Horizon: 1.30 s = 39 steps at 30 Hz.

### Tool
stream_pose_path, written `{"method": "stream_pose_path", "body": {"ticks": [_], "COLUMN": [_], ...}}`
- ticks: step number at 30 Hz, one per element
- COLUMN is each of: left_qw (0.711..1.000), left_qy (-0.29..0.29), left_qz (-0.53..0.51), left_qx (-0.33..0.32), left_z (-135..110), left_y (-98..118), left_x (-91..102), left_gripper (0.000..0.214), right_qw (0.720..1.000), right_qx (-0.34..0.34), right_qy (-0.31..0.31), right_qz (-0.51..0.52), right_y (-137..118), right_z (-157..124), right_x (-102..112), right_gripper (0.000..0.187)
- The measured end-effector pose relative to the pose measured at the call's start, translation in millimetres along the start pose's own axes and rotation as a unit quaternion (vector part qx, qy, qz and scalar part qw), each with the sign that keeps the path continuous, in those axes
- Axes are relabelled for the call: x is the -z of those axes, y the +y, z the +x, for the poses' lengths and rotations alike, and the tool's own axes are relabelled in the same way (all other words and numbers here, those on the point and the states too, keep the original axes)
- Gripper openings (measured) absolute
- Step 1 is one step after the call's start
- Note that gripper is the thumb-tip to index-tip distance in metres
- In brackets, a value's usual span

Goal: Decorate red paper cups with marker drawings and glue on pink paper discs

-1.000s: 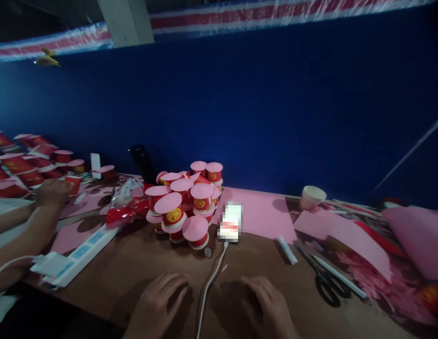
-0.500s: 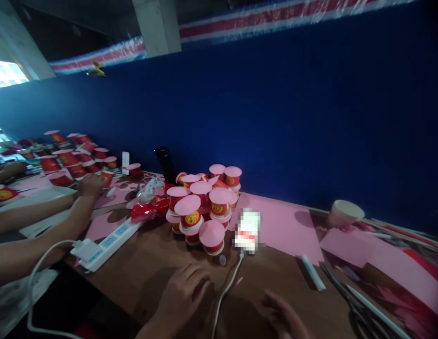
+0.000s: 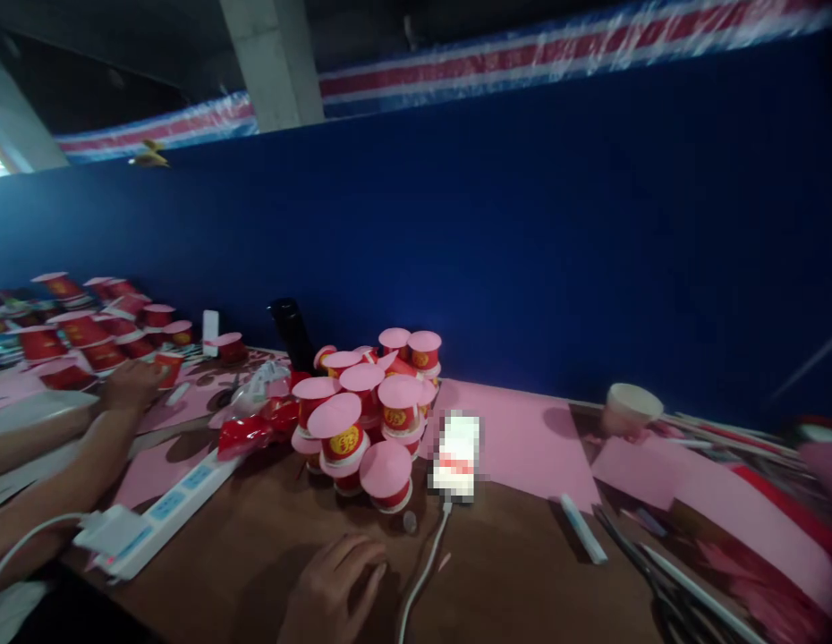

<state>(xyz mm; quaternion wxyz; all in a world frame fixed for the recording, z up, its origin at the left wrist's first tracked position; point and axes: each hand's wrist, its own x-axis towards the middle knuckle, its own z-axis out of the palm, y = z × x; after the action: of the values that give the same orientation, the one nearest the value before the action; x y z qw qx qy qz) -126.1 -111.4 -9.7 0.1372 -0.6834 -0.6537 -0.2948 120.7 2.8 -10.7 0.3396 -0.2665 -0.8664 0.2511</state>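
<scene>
My left hand [image 3: 339, 586] rests low over the brown tabletop [image 3: 268, 550], fingers loosely bent and thumb apart, with nothing in it. Just beyond it stands a cluster of red paper cups [image 3: 387, 483] with yellow emblems, capped by pink paper discs [image 3: 335, 417]. Closest to my fingers is a small clear round piece [image 3: 409, 521]. To the right of the hand runs a white cable [image 3: 426, 563] plugged into a lit phone [image 3: 456, 456], whose screen is blurred out. My right hand is out of view.
A power strip [image 3: 181, 510] and red plastic wrapping [image 3: 251, 433] lie to the left, near a co-worker's arms [image 3: 73, 461]. Black bottle [image 3: 292, 335] by the blue partition [image 3: 496, 224]. Rightward are pink sheets [image 3: 516, 438], a bowl [image 3: 632, 407], a white stick [image 3: 583, 529] and scissors [image 3: 664, 590].
My right hand has dropped out of view. My left hand sits slightly lower in the picture. The view has swung a little to the right and upward.
</scene>
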Motion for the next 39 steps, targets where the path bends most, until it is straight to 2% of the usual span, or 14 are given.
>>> {"method": "stream_pose_path", "body": {"ticks": [3, 6, 9, 12, 14, 17, 20, 22, 25, 28, 30, 34, 36, 39], "left_qw": [0.999, 0.995, 0.986, 0.972, 0.97, 0.972, 0.97, 0.969, 0.974, 0.982, 0.983, 0.948, 0.935, 0.935], "left_qy": [0.006, 0.023, 0.027, -0.003, -0.04, -0.103, -0.169, -0.189, -0.187, -0.151, -0.122, -0.1, -0.118, -0.156], "left_qz": [0.011, 0.04, 0.093, 0.161, 0.193, 0.204, 0.175, 0.158, 0.123, 0.059, -0.019, -0.211, -0.262, -0.276], "left_qx": [-0.039, -0.088, -0.135, -0.17, -0.145, -0.054, -0.01, 0.012, 0.046, 0.092, 0.134, 0.214, 0.21, 0.157], "left_z": [3, 7, 13, 20, 24, 32, 38, 42, 44, 47, 51, 67, 76, 86], "left_y": [-3, -7, -10, -11, -10, -5, -2, 0, 4, 9, 16, 43, 60, 83], "left_x": [-3.8, -10.2, -18.0, -25.5, -30.4, -37.8, -42.4, -42.6, -38.9, -33.2, -30.4, -31.2, -35.8, -46.9], "left_gripper": [0.017, 0.018, 0.024, 0.032, 0.035, 0.034, 0.032, 0.03, 0.025, 0.025, 0.026, 0.024, 0.024, 0.023], "right_qw": [0.997, 0.984, 0.965, 0.941, 0.93, 0.923, 0.925, 0.932, 0.944, 0.952, 0.955, 0.959, 0.959, 0.956], "right_qx": [-0.028, -0.062, -0.108, -0.147, -0.165, -0.181, -0.168, -0.149, -0.121, -0.11, -0.116, -0.136, -0.147, -0.164], "right_qy": [0.042, 0.082, 0.079, 0.055, 0.035, 0.012, 0.013, 0.024, 0.041, 0.056, 0.068, 0.08, 0.078, 0.076], "right_qz": [-0.057, -0.147, -0.228, -0.301, -0.327, -0.34, -0.339, -0.329, -0.305, -0.28, -0.263, -0.236, -0.229, -0.229], "right_y": [12, 30, 47, 60, 66, 76, 87, 94, 102, 106, 106, 105, 103, 103], "right_z": [8, 14, 15, 15, 14, 10, 7, 6, 7, 7, 7, 6, 6, 6], "right_x": [15, 41, 65, 70, 66, 59, 56, 55, 53, 52, 52, 53, 54, 56], "right_gripper": [0.028, 0.028, 0.026, 0.026, 0.027, 0.028, 0.028, 0.028, 0.027, 0.028, 0.028, 0.028, 0.028, 0.029]}}
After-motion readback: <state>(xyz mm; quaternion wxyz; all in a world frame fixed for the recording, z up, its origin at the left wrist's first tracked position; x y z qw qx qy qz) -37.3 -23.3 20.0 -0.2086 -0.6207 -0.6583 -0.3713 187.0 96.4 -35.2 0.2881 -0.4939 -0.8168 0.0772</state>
